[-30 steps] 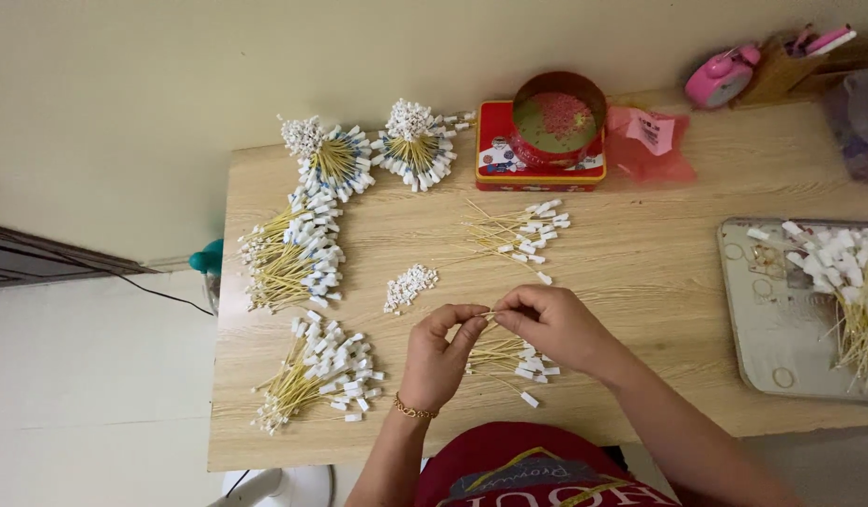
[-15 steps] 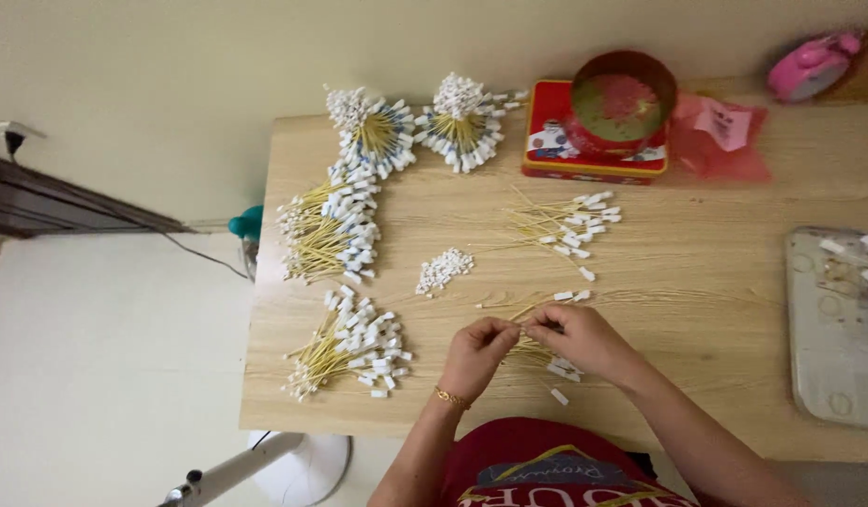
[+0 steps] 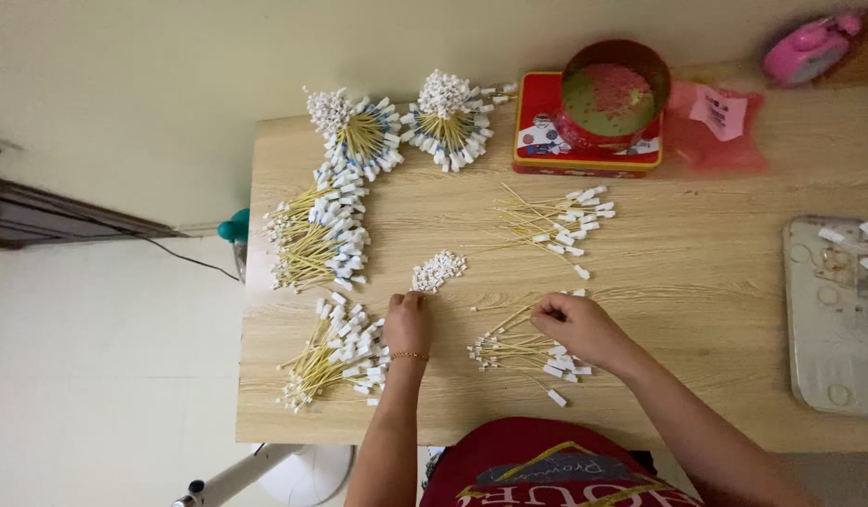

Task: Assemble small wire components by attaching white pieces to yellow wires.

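1. Head view is looking straight down on me: my red shirt [image 3: 537,469] is showing at the bottom edge, and both my forearms are stretching out over the wooden tabletop [image 3: 697,310].
2. My right hand [image 3: 580,329] is resting on a loose pile of yellow sticks with white tags [image 3: 523,352]; my fingers are curling down onto the sticks, though I cannot tell whether they are pinching one.
3. My left hand [image 3: 408,321], wearing a thin bracelet [image 3: 410,356] at the wrist, is lying knuckles-up with its fingers bent, the tips reaching to just beside a small heap of loose white tags [image 3: 438,270]. I cannot tell if anything is caught under them.
4. Just left of that hand, a finished bundle of tagged sticks [image 3: 338,357] is lying fanned out near the tabletop's front corner.
5. Farther out, a second loose scatter of tagged sticks [image 3: 556,218] is lying in the middle of the tabletop, and a larger bundle [image 3: 317,239] is sitting along the left edge.
6. Off to my right, a grey tray [image 3: 833,319] is holding a few white pieces.
7. Along the far edge, two round bunches [image 3: 359,131] [image 3: 448,117] are fanning out like flowers, a red tin [image 3: 584,141] is carrying a round bowl [image 3: 614,89], a pink bag [image 3: 716,122] is lying beside it, and a pink object [image 3: 810,47] is showing blurred in the corner.
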